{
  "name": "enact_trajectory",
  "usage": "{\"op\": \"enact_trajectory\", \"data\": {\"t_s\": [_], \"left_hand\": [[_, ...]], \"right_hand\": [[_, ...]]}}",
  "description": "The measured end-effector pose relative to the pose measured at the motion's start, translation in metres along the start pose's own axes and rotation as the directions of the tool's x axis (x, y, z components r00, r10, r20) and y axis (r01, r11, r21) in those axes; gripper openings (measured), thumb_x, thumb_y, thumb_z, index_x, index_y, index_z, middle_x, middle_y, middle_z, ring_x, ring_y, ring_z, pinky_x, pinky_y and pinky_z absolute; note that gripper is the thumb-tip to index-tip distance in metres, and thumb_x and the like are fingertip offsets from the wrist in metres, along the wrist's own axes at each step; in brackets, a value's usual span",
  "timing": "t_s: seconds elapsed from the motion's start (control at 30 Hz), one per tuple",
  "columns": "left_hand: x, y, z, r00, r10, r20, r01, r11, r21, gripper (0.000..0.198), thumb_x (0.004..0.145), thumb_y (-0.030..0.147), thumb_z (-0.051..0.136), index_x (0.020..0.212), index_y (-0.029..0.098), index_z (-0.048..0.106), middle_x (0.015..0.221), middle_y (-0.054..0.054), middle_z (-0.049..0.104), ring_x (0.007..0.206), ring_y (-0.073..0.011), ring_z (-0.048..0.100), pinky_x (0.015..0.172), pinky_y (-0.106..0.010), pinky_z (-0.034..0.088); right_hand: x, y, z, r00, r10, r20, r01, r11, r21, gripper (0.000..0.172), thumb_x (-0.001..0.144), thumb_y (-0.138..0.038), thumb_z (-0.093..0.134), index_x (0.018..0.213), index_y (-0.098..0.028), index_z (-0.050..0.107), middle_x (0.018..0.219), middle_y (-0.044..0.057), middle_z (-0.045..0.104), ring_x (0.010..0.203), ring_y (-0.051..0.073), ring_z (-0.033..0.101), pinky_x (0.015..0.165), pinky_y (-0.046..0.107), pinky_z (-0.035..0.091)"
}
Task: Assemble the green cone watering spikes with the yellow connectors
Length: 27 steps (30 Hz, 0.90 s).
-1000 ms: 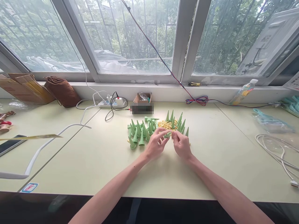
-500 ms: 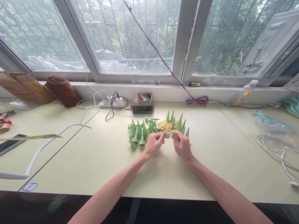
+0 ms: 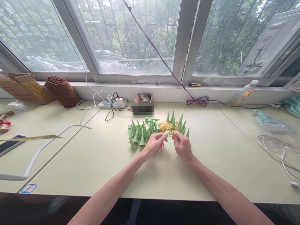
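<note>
My left hand (image 3: 154, 142) pinches a green plastic cone-shaped spike (image 3: 169, 142) near its wide end, with the tip pointing down. Close on its right, my right hand (image 3: 182, 144) is closed, thumb against forefinger, on a small yellow piece (image 3: 171, 136) that touches or nearly touches the spike's wide end. Behind the hands lies a pile of small yellow pieces (image 3: 167, 126). Several green spikes (image 3: 142, 138) stand or lie in a group left of the pile. More upright green spikes (image 3: 183, 125) line the pile's right and back sides.
Behind the spikes sits an open cardboard box (image 3: 138, 99). A power strip (image 3: 112, 104) with cables is at the back left, near a brown pouch (image 3: 61, 92). On the right are a bottle (image 3: 243, 93) and a coiled white cable (image 3: 281, 153). A phone (image 3: 11, 145) lies far left.
The green spike in my left hand has turned from roughly level to tip down. My left fingers have loosened and spread somewhat; my right hand has stayed nearly in place.
</note>
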State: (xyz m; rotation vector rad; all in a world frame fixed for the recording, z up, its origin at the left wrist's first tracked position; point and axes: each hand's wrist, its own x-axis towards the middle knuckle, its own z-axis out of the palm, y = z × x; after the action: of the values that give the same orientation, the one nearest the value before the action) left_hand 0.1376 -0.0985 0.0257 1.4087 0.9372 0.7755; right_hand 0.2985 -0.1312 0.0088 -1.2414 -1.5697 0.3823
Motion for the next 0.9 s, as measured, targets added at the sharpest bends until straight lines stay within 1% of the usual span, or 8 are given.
{"op": "enact_trajectory", "data": {"t_s": [0.1,0.27,0.43,0.53,0.6,0.63,0.8,0.9], "left_hand": [[0.0,0.0,0.0,0.999,0.045,-0.007,-0.045,0.999,-0.009,0.044,0.082,0.06,0.061,0.085,0.016,0.06,0.053,0.003,0.054,0.043,-0.0095,0.05,0.043,-0.02,0.04],[-0.001,0.002,-0.001,0.995,0.095,-0.016,-0.095,0.995,0.015,0.041,0.08,0.054,0.067,0.095,0.017,0.056,0.056,0.004,0.054,0.044,-0.009,0.049,0.043,-0.02,0.041],[-0.003,0.001,0.0,0.987,0.159,0.001,-0.158,0.982,0.099,0.048,0.079,0.046,0.07,0.114,0.018,0.052,0.06,0.005,0.054,0.047,-0.0087,0.05,0.045,-0.02,0.041],[-0.002,-0.002,0.001,0.956,0.293,-0.019,-0.283,0.936,0.209,0.046,0.08,0.04,0.07,0.118,0.02,0.053,0.085,-0.002,0.061,0.059,-0.009,0.056,0.049,-0.019,0.045],[0.0,-0.004,0.002,0.921,0.388,-0.033,-0.364,0.888,0.282,0.04,0.083,0.037,0.067,0.117,0.021,0.054,0.107,-0.007,0.058,0.065,-0.0081,0.058,0.052,-0.019,0.049],[0.0,-0.006,0.003,0.905,0.425,-0.04,-0.393,0.865,0.311,0.037,0.084,0.035,0.066,0.116,0.022,0.055,0.113,-0.008,0.055,0.065,-0.0071,0.058,0.052,-0.019,0.049],[0.002,-0.011,0.004,0.835,0.548,-0.04,-0.486,0.77,0.414,0.026,0.09,0.028,0.058,0.115,0.023,0.056,0.109,-0.006,0.051,0.065,-0.0056,0.055,0.051,-0.017,0.049],[0.0,-0.009,0.006,0.847,0.53,-0.039,-0.471,0.782,0.408,0.029,0.09,0.029,0.056,0.118,0.024,0.053,0.112,-0.007,0.05,0.066,-0.0059,0.056,0.049,-0.016,0.048]], "right_hand": [[0.0,-0.001,0.0,1.0,0.009,0.003,-0.009,1.0,0.002,0.038,0.101,-0.037,0.038,0.067,-0.021,0.04,0.055,-0.005,0.039,0.048,0.011,0.035,0.05,0.024,0.031],[0.001,-0.003,-0.001,0.999,0.037,-0.001,-0.037,0.999,0.009,0.039,0.101,-0.038,0.037,0.066,-0.021,0.037,0.055,-0.005,0.038,0.048,0.011,0.034,0.049,0.025,0.029],[0.001,-0.004,-0.001,0.997,0.082,-0.003,-0.082,0.996,0.041,0.041,0.101,-0.041,0.038,0.065,-0.021,0.036,0.055,-0.005,0.037,0.048,0.011,0.033,0.047,0.025,0.028],[0.001,-0.004,-0.001,0.994,0.107,0.012,-0.107,0.992,0.07,0.042,0.101,-0.043,0.038,0.065,-0.021,0.038,0.055,-0.004,0.039,0.048,0.011,0.035,0.047,0.025,0.029],[0.001,-0.003,-0.001,0.994,0.112,0.015,-0.113,0.991,0.076,0.042,0.1,-0.044,0.038,0.065,-0.021,0.039,0.055,-0.004,0.04,0.048,0.011,0.036,0.047,0.025,0.029],[0.001,-0.003,-0.001,0.994,0.111,0.015,-0.112,0.991,0.075,0.043,0.1,-0.045,0.039,0.065,-0.021,0.04,0.055,-0.004,0.04,0.048,0.011,0.037,0.047,0.025,0.029],[0.0,-0.004,0.0,0.994,0.109,0.023,-0.11,0.991,0.077,0.044,0.1,-0.046,0.038,0.065,-0.021,0.041,0.054,-0.004,0.041,0.047,0.011,0.038,0.047,0.025,0.031],[-0.001,-0.005,0.001,0.994,0.112,0.009,-0.112,0.992,0.064,0.044,0.1,-0.047,0.038,0.065,-0.021,0.043,0.053,-0.004,0.041,0.047,0.011,0.038,0.047,0.025,0.031]]}}
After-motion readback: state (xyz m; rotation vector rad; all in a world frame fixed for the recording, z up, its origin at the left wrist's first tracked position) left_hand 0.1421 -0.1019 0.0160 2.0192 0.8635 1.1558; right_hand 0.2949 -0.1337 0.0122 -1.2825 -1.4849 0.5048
